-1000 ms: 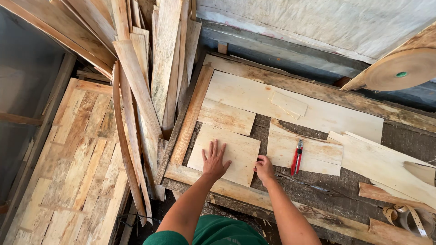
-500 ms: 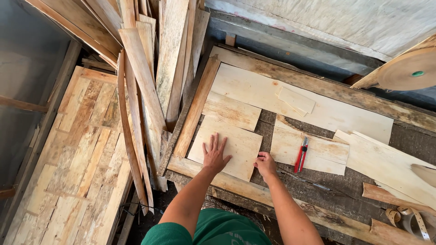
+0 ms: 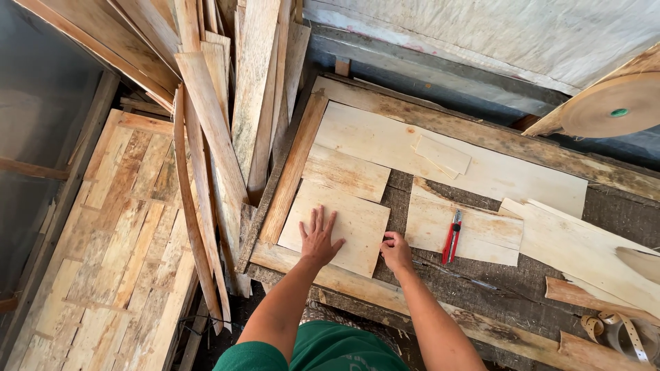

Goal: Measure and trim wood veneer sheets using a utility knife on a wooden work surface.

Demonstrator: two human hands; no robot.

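The veneer sheet [image 3: 344,227] is pinned flat under the spread left hand [image 3: 318,238] while its edge is pinched by the right hand [image 3: 397,251], best kept square against the wooden rail [image 3: 292,168].

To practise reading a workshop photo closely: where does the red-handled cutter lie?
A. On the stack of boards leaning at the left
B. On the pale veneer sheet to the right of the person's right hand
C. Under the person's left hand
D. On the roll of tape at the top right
B: the red-handled cutter lies on a pale veneer sheet, just right of the right hand and untouched by it.
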